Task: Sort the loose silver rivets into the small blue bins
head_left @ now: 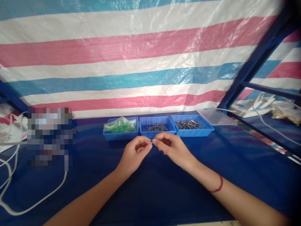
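Over the smooth dark blue desk (188, 194), the left hand (133, 154) and the right hand (176, 149) both pinch a tiny silvery piece (151, 142) in a fingertip grip; it is too small to see well. Just past them, three open blue plastic boxes sit in a row: the left box (121, 136) has see-through green plastic (122, 125), the middle box (172, 126) thin grey metal pins (157, 127), and the right box (195, 133) more grey metal pins (188, 124).

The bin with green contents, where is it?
In the head view, it's the leftmost blue bin, beyond the left hand and beside the middle bin.
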A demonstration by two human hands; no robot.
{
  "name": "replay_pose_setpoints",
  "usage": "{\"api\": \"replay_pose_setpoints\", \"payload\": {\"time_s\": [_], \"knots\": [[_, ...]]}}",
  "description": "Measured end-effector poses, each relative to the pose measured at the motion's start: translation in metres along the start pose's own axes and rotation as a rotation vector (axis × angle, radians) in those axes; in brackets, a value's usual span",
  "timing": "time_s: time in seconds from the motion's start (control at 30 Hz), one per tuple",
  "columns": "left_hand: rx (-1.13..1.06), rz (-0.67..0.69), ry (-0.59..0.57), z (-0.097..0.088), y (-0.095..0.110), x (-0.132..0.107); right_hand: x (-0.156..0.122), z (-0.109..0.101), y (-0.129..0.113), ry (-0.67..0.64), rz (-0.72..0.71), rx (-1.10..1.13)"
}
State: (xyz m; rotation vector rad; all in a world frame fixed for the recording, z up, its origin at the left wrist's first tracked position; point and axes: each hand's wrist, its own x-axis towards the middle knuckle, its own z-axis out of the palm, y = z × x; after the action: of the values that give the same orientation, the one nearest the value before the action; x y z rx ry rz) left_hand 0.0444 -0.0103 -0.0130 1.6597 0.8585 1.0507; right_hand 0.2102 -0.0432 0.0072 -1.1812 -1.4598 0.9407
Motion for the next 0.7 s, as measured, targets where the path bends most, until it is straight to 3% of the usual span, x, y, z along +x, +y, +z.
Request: {"api": "replay_pose_setpoints", "payload": {"time_s": [0.3,0.43,0.57,0.7], "knots": [[0.327,0.049,-0.028,0.000,0.007,-0.004,0.001,-0.001,0.006,-0.005,-0.128,-0.111],[0.349,0.085,0.029,-0.002,0.007,-0.003,0.002,-0.006,0.003,0.000,-0.197,-0.263],[0.329,0.143,0.099,-0.003,0.004,-0.003,0.003,-0.009,0.001,-0.033,-0.384,-0.478],[0.301,0.203,0.053,-0.002,0.002,-0.005,0.006,-0.020,-0.002,-0.062,-0.485,-0.625]]}}
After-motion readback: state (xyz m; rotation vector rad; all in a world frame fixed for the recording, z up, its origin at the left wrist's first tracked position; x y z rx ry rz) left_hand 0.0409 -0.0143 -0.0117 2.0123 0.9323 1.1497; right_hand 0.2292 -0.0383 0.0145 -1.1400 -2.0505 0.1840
